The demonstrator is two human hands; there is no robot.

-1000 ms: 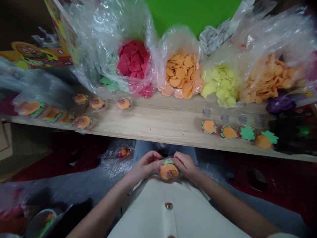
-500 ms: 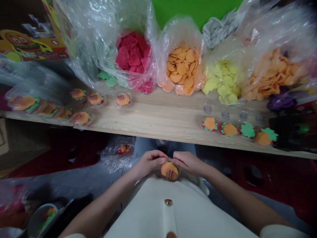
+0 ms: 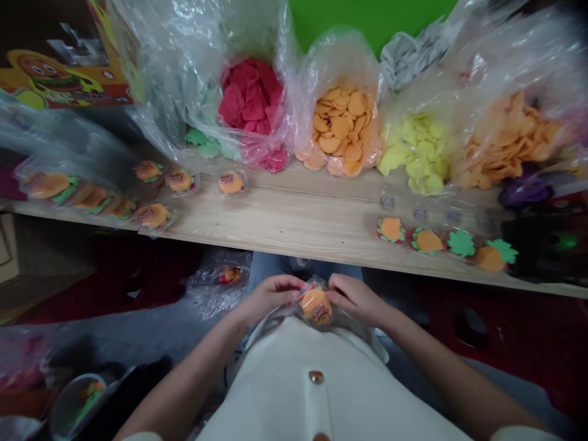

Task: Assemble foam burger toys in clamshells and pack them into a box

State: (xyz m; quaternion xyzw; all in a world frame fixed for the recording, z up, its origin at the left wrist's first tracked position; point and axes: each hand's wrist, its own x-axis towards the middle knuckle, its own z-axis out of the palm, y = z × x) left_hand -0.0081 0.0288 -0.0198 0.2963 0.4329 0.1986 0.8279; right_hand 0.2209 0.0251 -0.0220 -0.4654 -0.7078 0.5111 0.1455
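Between both hands, low in front of my shirt, is a toy burger [image 3: 316,305] in a clear plastic pack, with an orange top, a printed label and green and red edges. My left hand [image 3: 274,295] pinches its left side between thumb and fingers. On the right side, the closed fingers of my right hand [image 3: 351,296] grip the pack near its upper edge. Several similar packed burgers, such as one at the middle left [image 3: 230,182], lie on the wooden table [image 3: 280,211]. At the right, part-filled packs [image 3: 427,240] show orange and green foam pieces.
Along the back stand plastic bags of red pieces [image 3: 252,98], orange rounds [image 3: 340,125], yellow pieces [image 3: 420,144] and more orange pieces [image 3: 509,144]. A printed box [image 3: 59,79] is at the far left. Below are a plastic bag [image 3: 215,285] and a bin [image 3: 82,404].
The burger pack has risen slightly toward the table, and its orange top is turned a little. My right hand's fingers have shifted along its edge. The view has moved slightly.
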